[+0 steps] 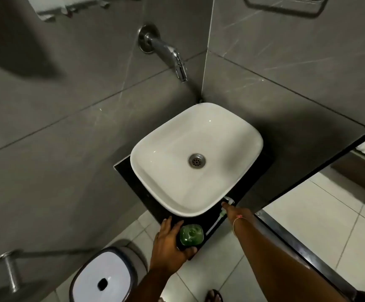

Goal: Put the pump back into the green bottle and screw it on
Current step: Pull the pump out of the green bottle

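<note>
The green bottle (191, 234) stands open-necked on the black counter (133, 184) just in front of the white basin. My left hand (170, 240) wraps around its left side and holds it. The white pump (220, 214) lies on the counter to the right of the bottle, its head up by the basin's corner and its thin tube pointing back toward the bottle. My right hand (234, 213) rests on the pump's head end; the fingers are mostly hidden, so the grip is unclear.
A white basin (155, 153) fills most of the small counter, under a chrome wall tap (172, 55). A white-lidded bin (102, 277) stands on the tiled floor below left. A chrome holder (10, 269) sticks out at far left. A metal threshold runs along the right.
</note>
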`<state>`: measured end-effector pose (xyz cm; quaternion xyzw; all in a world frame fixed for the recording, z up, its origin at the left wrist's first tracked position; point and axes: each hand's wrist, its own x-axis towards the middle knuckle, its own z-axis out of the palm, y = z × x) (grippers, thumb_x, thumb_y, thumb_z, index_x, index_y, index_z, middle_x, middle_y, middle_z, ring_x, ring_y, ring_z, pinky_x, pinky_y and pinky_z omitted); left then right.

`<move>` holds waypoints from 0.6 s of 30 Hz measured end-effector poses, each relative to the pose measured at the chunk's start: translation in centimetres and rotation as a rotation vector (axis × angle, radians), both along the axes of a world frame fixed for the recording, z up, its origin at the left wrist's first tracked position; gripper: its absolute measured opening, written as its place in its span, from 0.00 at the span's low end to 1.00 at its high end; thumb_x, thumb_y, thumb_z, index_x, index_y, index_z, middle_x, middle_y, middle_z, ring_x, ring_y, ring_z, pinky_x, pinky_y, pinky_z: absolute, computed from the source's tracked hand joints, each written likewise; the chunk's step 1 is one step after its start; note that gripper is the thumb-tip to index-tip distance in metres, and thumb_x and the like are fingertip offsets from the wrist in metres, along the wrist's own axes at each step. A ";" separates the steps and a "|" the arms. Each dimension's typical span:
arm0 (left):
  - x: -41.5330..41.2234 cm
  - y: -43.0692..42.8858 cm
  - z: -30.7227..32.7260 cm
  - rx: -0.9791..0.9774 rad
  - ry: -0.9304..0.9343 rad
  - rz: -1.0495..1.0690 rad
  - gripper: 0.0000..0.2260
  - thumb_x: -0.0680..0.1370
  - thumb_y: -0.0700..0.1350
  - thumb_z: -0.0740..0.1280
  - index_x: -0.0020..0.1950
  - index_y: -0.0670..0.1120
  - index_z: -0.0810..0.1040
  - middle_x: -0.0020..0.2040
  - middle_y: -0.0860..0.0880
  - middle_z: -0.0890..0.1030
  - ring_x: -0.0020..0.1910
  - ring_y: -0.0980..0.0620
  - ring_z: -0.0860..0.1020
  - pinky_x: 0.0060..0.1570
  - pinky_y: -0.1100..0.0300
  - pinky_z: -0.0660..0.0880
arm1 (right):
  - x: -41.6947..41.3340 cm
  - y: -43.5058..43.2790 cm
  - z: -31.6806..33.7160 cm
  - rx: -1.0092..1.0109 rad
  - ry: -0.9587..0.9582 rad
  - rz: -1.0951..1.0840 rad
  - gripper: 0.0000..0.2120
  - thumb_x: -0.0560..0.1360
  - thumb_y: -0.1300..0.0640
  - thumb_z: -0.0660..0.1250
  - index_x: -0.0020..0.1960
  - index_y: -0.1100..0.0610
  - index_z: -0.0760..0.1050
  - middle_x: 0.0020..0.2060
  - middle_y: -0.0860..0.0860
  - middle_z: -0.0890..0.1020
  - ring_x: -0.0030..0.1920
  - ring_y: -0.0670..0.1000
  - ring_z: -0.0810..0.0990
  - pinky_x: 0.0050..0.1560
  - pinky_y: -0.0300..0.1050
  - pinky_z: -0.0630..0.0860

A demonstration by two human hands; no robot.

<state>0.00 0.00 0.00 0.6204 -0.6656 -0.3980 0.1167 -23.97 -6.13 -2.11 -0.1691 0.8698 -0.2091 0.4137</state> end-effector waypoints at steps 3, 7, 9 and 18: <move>0.0 -0.5 -0.3 0.005 0.022 0.007 0.36 0.64 0.60 0.76 0.69 0.55 0.70 0.78 0.46 0.59 0.78 0.46 0.54 0.75 0.47 0.60 | 0.8 0.6 1.5 -0.123 -0.119 -0.056 0.24 0.74 0.44 0.69 0.61 0.61 0.77 0.62 0.62 0.78 0.63 0.64 0.75 0.63 0.54 0.71; 0.4 -0.7 -0.8 -0.007 0.012 -0.021 0.32 0.62 0.63 0.75 0.64 0.56 0.74 0.77 0.46 0.62 0.78 0.45 0.55 0.74 0.45 0.61 | 2.5 4.7 6.6 -0.480 0.191 -0.044 0.20 0.69 0.31 0.66 0.30 0.46 0.77 0.29 0.43 0.81 0.37 0.47 0.80 0.40 0.45 0.74; 0.7 -0.9 -0.9 -0.032 0.011 -0.044 0.33 0.62 0.63 0.75 0.64 0.57 0.74 0.77 0.47 0.62 0.78 0.45 0.55 0.74 0.45 0.62 | 4.2 7.2 9.1 -0.677 0.214 -0.059 0.15 0.67 0.31 0.68 0.37 0.42 0.80 0.36 0.41 0.84 0.42 0.41 0.81 0.45 0.41 0.74; 1.0 -0.8 -1.3 -0.072 -0.018 -0.074 0.33 0.63 0.62 0.75 0.66 0.59 0.72 0.78 0.48 0.61 0.78 0.45 0.53 0.75 0.44 0.59 | 8.6 8.8 10.6 -0.914 0.418 0.224 0.13 0.66 0.36 0.71 0.40 0.43 0.76 0.40 0.35 0.78 0.49 0.45 0.75 0.48 0.44 0.71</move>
